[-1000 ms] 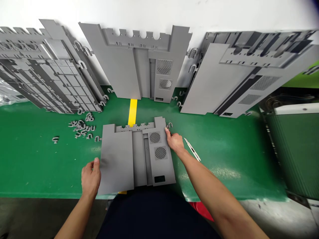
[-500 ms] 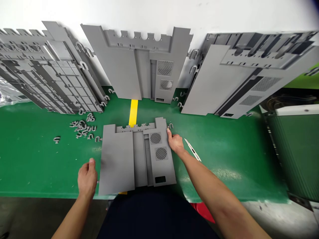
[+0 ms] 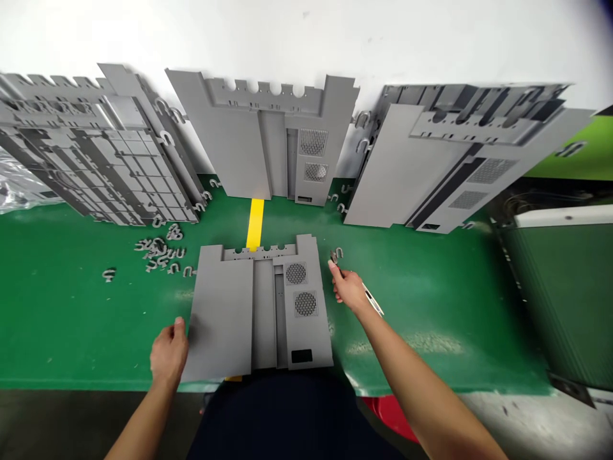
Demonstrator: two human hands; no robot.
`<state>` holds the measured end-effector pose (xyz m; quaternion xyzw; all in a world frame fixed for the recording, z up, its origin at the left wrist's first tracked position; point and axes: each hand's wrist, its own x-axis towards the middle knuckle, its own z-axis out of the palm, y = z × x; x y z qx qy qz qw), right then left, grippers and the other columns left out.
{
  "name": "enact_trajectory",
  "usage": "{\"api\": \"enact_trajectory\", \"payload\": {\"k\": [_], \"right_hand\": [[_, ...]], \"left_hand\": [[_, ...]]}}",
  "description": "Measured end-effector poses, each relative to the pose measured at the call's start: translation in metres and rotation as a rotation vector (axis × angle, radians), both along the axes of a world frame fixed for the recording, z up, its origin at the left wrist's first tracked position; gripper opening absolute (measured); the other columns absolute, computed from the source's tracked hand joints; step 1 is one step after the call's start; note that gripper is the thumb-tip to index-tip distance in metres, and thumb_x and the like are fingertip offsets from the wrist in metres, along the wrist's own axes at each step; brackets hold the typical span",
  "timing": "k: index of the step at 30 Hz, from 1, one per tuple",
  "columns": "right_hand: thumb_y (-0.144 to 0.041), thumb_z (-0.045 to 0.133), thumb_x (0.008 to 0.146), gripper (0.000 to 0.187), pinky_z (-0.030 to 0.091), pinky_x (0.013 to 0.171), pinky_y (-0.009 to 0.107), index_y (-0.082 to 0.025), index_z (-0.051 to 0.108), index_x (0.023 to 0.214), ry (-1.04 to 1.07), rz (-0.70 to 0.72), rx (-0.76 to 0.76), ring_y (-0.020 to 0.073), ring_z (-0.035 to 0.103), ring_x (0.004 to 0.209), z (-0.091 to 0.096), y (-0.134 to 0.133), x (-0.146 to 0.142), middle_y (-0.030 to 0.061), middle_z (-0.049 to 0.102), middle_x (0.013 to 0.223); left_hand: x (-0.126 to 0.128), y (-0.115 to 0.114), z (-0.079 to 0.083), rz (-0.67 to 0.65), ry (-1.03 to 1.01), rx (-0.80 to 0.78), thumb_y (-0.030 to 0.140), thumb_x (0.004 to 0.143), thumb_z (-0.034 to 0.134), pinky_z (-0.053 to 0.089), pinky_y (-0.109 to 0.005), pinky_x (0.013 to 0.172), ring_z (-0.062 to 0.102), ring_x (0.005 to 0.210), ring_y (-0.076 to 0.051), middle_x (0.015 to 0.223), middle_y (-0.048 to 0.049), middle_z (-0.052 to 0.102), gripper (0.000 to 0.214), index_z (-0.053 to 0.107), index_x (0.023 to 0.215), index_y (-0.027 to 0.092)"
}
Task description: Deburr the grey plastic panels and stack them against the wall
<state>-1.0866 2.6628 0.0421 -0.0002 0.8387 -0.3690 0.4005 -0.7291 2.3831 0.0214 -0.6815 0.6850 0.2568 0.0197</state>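
A flat grey plastic panel (image 3: 225,319) with two round vent grilles lies on the green floor mat (image 3: 71,319) in front of me. My left hand (image 3: 168,353) rests at the panel's lower left edge, fingers curled and thumb on the edge. My right hand (image 3: 348,287) is just off the panel's right side. Its fingertips are pinched on a small grey piece (image 3: 334,258), next to a U-shaped clip (image 3: 340,252). A slim white knife-like tool (image 3: 373,300) lies on the mat under that hand.
More grey panels lean on the white wall: a stack at left (image 3: 96,153), one in the middle (image 3: 258,140), a stack at right (image 3: 445,160). Loose grey clips (image 3: 160,252) lie scattered at left. A yellow stripe (image 3: 255,220) runs behind the panel. A green box (image 3: 565,300) stands at right.
My right hand has left the panel's right edge and moved a little right, pinching a small piece. My left hand has come back onto the panel's left edge.
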Motion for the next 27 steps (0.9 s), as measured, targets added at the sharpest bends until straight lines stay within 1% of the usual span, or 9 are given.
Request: {"api": "enact_trajectory", "payload": {"k": [2, 4, 7, 9, 13, 18, 22, 24, 27], "right_hand": [[-0.087, 0.047, 0.087, 0.066, 0.046, 0.049, 0.028, -0.023, 0.057, 0.075, 0.070, 0.035, -0.009, 0.0161, 0.055, 0.053, 0.024, 0.004, 0.019, 0.0011, 0.059, 0.061], [-0.086, 0.047, 0.089, 0.066, 0.042, 0.051, 0.028, -0.022, 0.059, 0.076, 0.102, 0.195, -0.066, 0.0157, 0.054, 0.055, 0.051, 0.007, 0.046, 0.0001, 0.058, 0.062], [-0.081, 0.050, 0.091, 0.063, 0.032, 0.052, 0.028, -0.022, 0.060, 0.072, 0.049, 0.611, -0.148, 0.0134, 0.048, 0.055, 0.084, 0.007, 0.093, -0.0018, 0.057, 0.062], [-0.079, 0.051, 0.092, 0.061, 0.030, 0.054, 0.030, -0.022, 0.063, 0.071, 0.097, 0.840, -0.122, 0.0142, 0.049, 0.056, 0.098, 0.007, 0.121, -0.0005, 0.059, 0.062], [-0.078, 0.047, 0.093, 0.061, 0.034, 0.059, 0.032, -0.023, 0.070, 0.081, 0.197, 1.012, -0.044, 0.0212, 0.063, 0.065, 0.104, 0.012, 0.160, 0.0055, 0.070, 0.071], [-0.067, 0.051, 0.094, 0.053, 0.049, 0.077, 0.039, -0.020, 0.072, 0.101, 0.224, 1.073, -0.032, 0.0323, 0.073, 0.090, 0.096, 0.021, 0.188, 0.0142, 0.077, 0.097], [-0.059, 0.058, 0.090, 0.047, 0.050, 0.084, 0.043, -0.016, 0.070, 0.106, 0.167, 1.062, -0.025, 0.0354, 0.071, 0.100, 0.089, 0.026, 0.206, 0.0188, 0.074, 0.107], [-0.059, 0.060, 0.089, 0.042, 0.048, 0.078, 0.039, -0.019, 0.070, 0.098, 0.073, 0.961, -0.060, 0.0313, 0.071, 0.092, 0.082, 0.030, 0.219, 0.0139, 0.075, 0.099], [-0.063, 0.061, 0.088, 0.042, 0.042, 0.065, 0.032, -0.022, 0.066, 0.086, -0.159, 0.650, -0.161, 0.0225, 0.066, 0.074, 0.061, 0.035, 0.246, 0.0055, 0.072, 0.080]], "left_hand": [[-0.014, 0.007, 0.021, -0.081, 0.043, -0.078, 0.063, 0.089, 0.042, 0.046, -0.059, 0.108, 0.062, 0.123, -0.045, 0.118, -0.0251, 0.072, 0.059, 0.071, 0.104, 0.014], [-0.035, 0.021, 0.046, -0.159, 0.232, -0.032, 0.066, 0.084, 0.052, 0.046, -0.053, 0.111, 0.063, 0.122, -0.040, 0.121, -0.0204, 0.073, 0.060, 0.072, 0.109, 0.015], [-0.070, 0.050, 0.087, -0.173, 0.561, 0.456, 0.074, 0.081, 0.061, 0.052, -0.045, 0.103, 0.068, 0.111, -0.034, 0.115, -0.0147, 0.077, 0.066, 0.075, 0.109, 0.016], [-0.085, 0.068, 0.110, -0.304, 0.652, 0.721, 0.073, 0.083, 0.062, 0.053, -0.041, 0.097, 0.069, 0.106, -0.032, 0.108, -0.0134, 0.077, 0.063, 0.077, 0.104, 0.015], [-0.080, 0.090, 0.132, -0.606, 0.573, 0.809, 0.060, 0.083, 0.072, 0.048, -0.032, 0.078, 0.062, 0.085, -0.023, 0.087, -0.0062, 0.072, 0.043, 0.075, 0.089, 0.017], [-0.047, 0.099, 0.136, -0.653, 0.480, 0.752, 0.056, 0.082, 0.072, 0.044, -0.032, 0.071, 0.059, 0.078, -0.023, 0.083, -0.0063, 0.071, 0.037, 0.075, 0.085, 0.019], [-0.016, 0.086, 0.128, -0.476, 0.554, 0.556, 0.061, 0.078, 0.074, 0.050, -0.035, 0.079, 0.065, 0.086, -0.026, 0.088, -0.0076, 0.075, 0.043, 0.077, 0.090, 0.020], [0.006, 0.068, 0.116, -0.250, 0.623, 0.428, 0.062, 0.071, 0.080, 0.050, -0.034, 0.076, 0.064, 0.080, -0.023, 0.084, -0.0064, 0.074, 0.049, 0.077, 0.092, 0.018], [0.042, 0.030, 0.090, 0.152, 0.712, 0.344, 0.054, 0.061, 0.090, 0.049, -0.031, 0.068, 0.061, 0.067, -0.017, 0.071, -0.0040, 0.070, 0.052, 0.074, 0.090, 0.013]]}}
